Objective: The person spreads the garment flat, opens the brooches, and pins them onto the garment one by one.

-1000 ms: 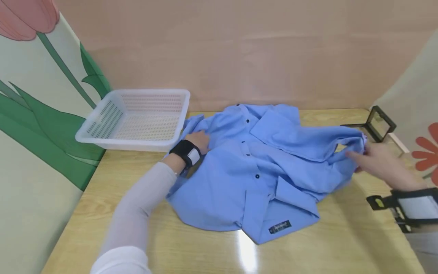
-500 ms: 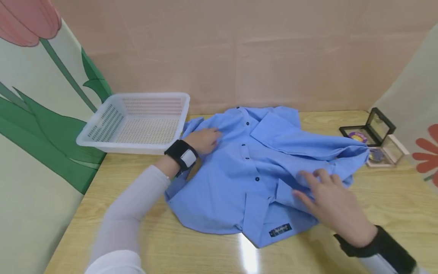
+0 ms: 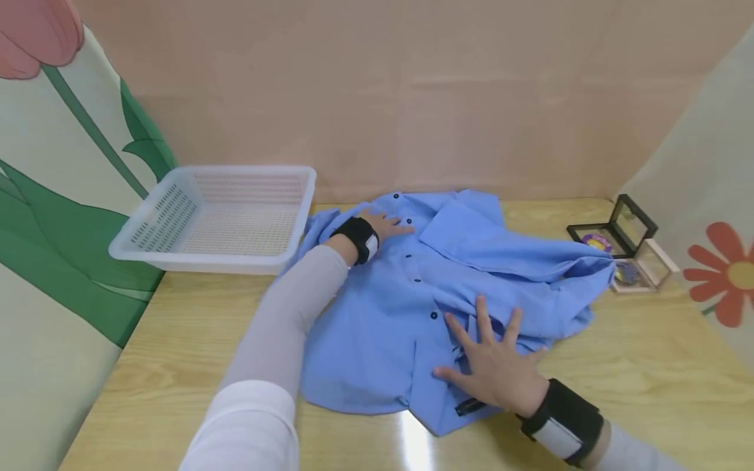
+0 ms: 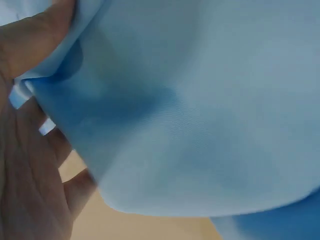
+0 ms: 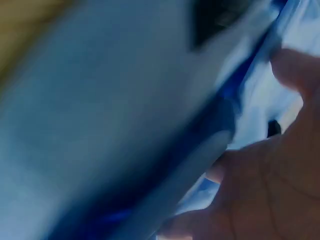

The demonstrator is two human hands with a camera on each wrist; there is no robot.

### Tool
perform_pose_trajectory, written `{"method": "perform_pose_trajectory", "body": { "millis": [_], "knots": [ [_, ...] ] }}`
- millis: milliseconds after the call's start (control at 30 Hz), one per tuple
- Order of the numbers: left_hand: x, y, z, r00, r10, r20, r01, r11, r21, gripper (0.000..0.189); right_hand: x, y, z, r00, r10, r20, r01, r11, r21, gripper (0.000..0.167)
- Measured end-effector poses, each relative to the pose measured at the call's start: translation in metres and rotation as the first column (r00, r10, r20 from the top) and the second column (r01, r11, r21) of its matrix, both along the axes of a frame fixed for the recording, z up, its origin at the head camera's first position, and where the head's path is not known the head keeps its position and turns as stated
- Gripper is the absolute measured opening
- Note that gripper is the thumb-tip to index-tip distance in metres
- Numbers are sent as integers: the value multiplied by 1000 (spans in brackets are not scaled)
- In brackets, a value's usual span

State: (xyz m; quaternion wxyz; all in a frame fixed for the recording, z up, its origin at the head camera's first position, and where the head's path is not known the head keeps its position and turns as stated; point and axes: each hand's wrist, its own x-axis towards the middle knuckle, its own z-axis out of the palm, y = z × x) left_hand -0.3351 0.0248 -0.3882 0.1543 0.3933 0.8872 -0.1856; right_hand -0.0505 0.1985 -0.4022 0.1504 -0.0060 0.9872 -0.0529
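A blue button-up shirt lies spread on the table, its collar end with a dark label towards me. One sleeve stretches to the right in loose folds. My left hand rests on the upper left of the shirt near the buttons, fingers extended. In the left wrist view, blue cloth runs past the thumb and fingers. My right hand is spread over the collar, fingers apart and partly covering the label. The right wrist view is blurred, with folded cloth beside the fingers.
A white perforated basket stands at the back left, close to the shirt. Two small open cases, one black and one pale pink, sit at the back right beyond the sleeve. A beige backdrop rises behind the wooden table.
My right hand has let go of the right sleeve end and moved left to the collar. The sleeve has dropped onto the table. My left hand has moved from the side onto the shirt front.
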Motion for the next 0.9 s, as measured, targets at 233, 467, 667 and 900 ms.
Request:
{"method": "perform_pose_trajectory", "body": {
  "millis": [233, 467, 667, 900],
  "knots": [
    [-34, 7, -13, 994, 75, 83, -74, 997, -16, 107, 3, 8, -5, 990, -25, 141, 28, 999, -23, 108],
    [-41, 9, -23, 982, 133, 134, -135, 991, 9, 97, 13, 6, -8, 988, -10, 157, 11, 1000, -6, 106],
    [-29, 8, -15, 979, 169, 112, -176, 983, 48, 80, 15, 3, -3, 990, -8, 143, 7, 1000, 7, 102],
    [-28, -3, 9, 994, 65, 92, -95, 923, 374, 72, 37, 4, 11, 996, -41, -83, 38, 999, -36, 89]
  ]
}}
